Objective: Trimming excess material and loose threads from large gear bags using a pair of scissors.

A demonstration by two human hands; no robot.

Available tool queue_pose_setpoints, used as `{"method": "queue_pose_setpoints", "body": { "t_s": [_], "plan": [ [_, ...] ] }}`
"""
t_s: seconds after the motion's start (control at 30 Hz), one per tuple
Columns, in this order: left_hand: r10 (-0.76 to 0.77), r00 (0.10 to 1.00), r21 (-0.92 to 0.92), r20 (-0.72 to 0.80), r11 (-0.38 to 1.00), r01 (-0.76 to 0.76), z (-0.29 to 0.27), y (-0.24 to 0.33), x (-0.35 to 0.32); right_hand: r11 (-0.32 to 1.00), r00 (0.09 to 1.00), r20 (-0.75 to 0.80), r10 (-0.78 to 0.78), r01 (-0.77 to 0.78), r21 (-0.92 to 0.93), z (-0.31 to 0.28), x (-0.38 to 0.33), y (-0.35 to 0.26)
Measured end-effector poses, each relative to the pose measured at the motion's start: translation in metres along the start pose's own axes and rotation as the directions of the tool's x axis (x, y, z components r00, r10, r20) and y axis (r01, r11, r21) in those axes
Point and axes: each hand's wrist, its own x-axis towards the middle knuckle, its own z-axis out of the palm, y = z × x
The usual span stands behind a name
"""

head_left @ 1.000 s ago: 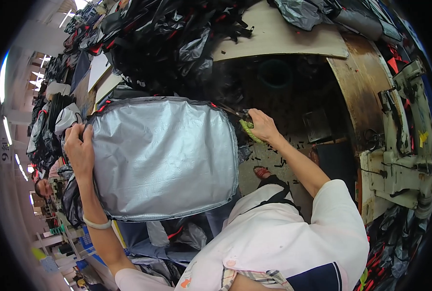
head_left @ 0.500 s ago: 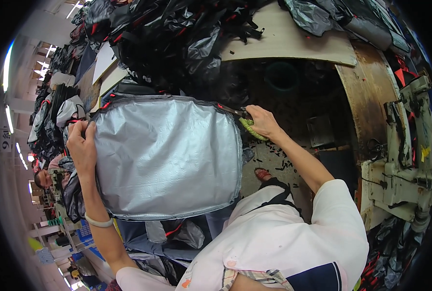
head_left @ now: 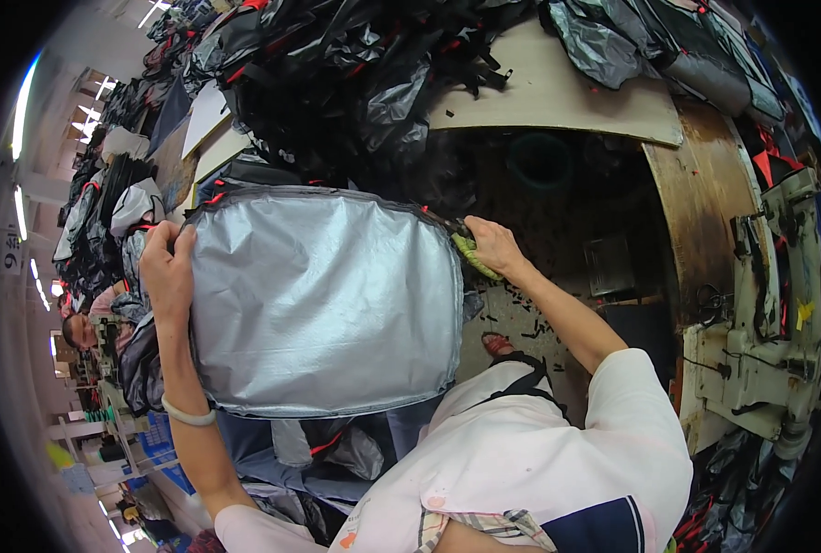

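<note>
A large silver-coated bag piece (head_left: 328, 304) with dark seamed edges spreads in front of me, its silver side up. My left hand (head_left: 168, 263) pinches its upper left corner, fingers closed on the dark edge. At the upper right corner my right hand (head_left: 495, 247) is closed around scissors with green-wrapped handles (head_left: 471, 256). The scissors' dark blades lie against the piece's top edge, beside a small red tab (head_left: 425, 210); whether they are apart is too small to tell.
A heap of black and silver bag pieces (head_left: 337, 83) covers the far side. Beyond my right hand lie a pale board (head_left: 576, 88) and a dark round bin (head_left: 538, 161). A sewing machine (head_left: 761, 341) stands at the right. Dark scraps litter the floor (head_left: 516, 318).
My right hand and the scissors have moved slightly down, and less of the blades shows at the corner. The left hand keeps its pinch. The whole view has shifted a little.
</note>
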Motion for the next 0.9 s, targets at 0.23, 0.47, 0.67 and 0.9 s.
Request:
{"method": "queue_pose_setpoints", "body": {
  "t_s": [0.23,0.47,0.67,0.9],
  "plan": [
    [-0.104,0.994,-0.139,-0.018,0.985,0.100,0.007,-0.011,0.001,1.000,0.995,0.094,0.015,-0.015,-0.002,0.015,0.000,0.012],
    [-0.371,0.928,-0.553,0.043,0.765,0.331,0.014,-0.023,-0.012,0.985,1.000,-0.014,-0.024,0.026,0.171,0.015,0.050,-0.001],
    [-0.464,0.863,-0.741,0.198,0.506,0.442,0.005,-0.036,-0.027,0.831,0.833,0.002,-0.554,0.553,0.064,0.012,0.168,-0.087],
    [-0.487,0.861,-0.727,0.148,0.537,0.429,0.007,-0.025,-0.027,0.587,0.575,0.176,-0.799,0.810,0.017,0.034,0.223,-0.179]
  ]
}}
